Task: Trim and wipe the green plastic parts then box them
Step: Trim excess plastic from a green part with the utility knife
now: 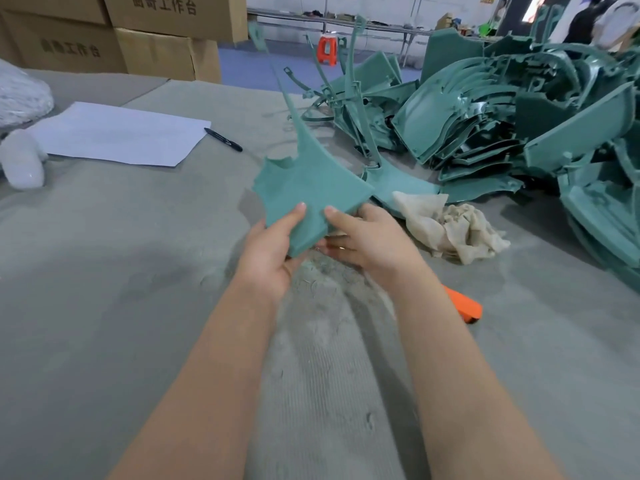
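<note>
The left hand (273, 251) and right hand (363, 237) both grip the green plastic part's (311, 181) near edge, thumbs on top, above the counter (104, 271); the right fingers seem curled beneath.

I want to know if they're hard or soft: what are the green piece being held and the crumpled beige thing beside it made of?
The green part looks like moulded plastic: even colour, matte grained face, thin ragged fringe on its upper edge. The rag looks like soft cloth, maybe cotton: limp folds, dull fuzzy surface.
</note>
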Demonstrator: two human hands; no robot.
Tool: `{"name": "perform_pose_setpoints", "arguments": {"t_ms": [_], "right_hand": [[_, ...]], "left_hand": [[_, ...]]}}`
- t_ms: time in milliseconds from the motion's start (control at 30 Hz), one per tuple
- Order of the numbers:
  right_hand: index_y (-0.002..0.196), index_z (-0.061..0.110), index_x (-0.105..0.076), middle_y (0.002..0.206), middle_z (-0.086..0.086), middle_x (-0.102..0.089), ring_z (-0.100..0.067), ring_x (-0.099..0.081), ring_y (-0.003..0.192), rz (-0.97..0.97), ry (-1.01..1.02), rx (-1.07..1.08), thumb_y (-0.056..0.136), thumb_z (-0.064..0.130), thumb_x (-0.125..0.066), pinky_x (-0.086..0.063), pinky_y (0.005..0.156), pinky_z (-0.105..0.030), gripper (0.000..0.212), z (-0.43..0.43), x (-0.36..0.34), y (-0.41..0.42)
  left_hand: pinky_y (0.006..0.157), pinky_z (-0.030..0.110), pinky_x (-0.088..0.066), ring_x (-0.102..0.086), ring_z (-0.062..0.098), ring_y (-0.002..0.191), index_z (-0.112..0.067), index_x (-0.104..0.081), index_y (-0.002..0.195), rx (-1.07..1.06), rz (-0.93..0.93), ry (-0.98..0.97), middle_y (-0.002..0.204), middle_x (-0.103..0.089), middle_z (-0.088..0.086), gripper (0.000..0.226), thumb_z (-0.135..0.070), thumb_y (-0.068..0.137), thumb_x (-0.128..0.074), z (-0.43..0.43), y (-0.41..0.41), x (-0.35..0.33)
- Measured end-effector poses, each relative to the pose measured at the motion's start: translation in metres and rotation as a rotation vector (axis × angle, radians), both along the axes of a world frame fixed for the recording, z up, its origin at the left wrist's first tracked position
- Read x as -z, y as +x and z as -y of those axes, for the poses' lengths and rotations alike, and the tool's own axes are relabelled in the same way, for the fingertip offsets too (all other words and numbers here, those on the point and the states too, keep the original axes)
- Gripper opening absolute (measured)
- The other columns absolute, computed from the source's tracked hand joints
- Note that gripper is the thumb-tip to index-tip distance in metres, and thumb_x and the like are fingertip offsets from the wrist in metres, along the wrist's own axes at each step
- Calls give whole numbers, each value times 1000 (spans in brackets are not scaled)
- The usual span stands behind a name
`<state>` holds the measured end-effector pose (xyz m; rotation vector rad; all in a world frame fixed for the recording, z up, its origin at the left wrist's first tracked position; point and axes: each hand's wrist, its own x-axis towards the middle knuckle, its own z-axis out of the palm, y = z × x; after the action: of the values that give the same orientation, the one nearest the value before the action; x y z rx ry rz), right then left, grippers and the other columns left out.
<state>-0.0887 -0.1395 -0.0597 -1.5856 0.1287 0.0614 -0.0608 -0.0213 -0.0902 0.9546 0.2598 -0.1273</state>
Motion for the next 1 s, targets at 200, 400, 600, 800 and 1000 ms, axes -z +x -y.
{"name": "perform_pose_setpoints", "arguments": {"t_ms": [200, 400, 600, 800, 1000], "right_hand": [[108, 2, -63, 110, -15, -65, -30, -61, 102, -264, -1173, -162, 78, 42, -75, -51, 88, -40, 51, 58, -13, -14], [74, 3, -53, 62, -7, -49, -23, -50, 59, -121, -1080, 19, 94, 37, -56, -37, 54, -28, 39, 70, -3, -4], [86, 11, -55, 88, -8, -60, -16, -58, 67, 82, -129, 452, 91, 40, -60, -53, 68, -37, 30, 63, -4, 2], [83, 10, -63, 71, -3, -61, -7, -41, 46, 17, -51, 237, 86, 21, -72, -41, 52, -24, 15, 45, 6, 5], [78, 13, -45, 59, -2, -39, -10, -32, 43, 95, 313, 368, 91, 3, -61, -30, 47, -24, 23, 17, 16, 15]], "left_hand": [[55, 23, -53, -65, 9, 72, -25, -59, 87, -114, 44, 171, 84, -68, -6, 15, -10, 87, -61, -25, 9, -2], [55, 26, -57, -66, 13, 79, -12, -54, 101, -59, 54, 234, 98, -65, 4, 15, -4, 89, -58, -33, 11, -3], [45, 17, -49, -65, 5, 56, -21, -55, 78, 53, 10, 139, 70, -68, -5, 17, -10, 90, -61, -44, 8, -6], [52, 20, -54, -65, 12, 71, -15, -60, 91, 186, -50, 119, 86, -68, 2, 4, -15, 88, -62, -45, 3, -8], [79, 33, -58, -70, 17, 94, -16, -63, 106, 180, 133, -285, 99, -74, 1, 32, -31, 77, -67, -5, -8, -12]]}}
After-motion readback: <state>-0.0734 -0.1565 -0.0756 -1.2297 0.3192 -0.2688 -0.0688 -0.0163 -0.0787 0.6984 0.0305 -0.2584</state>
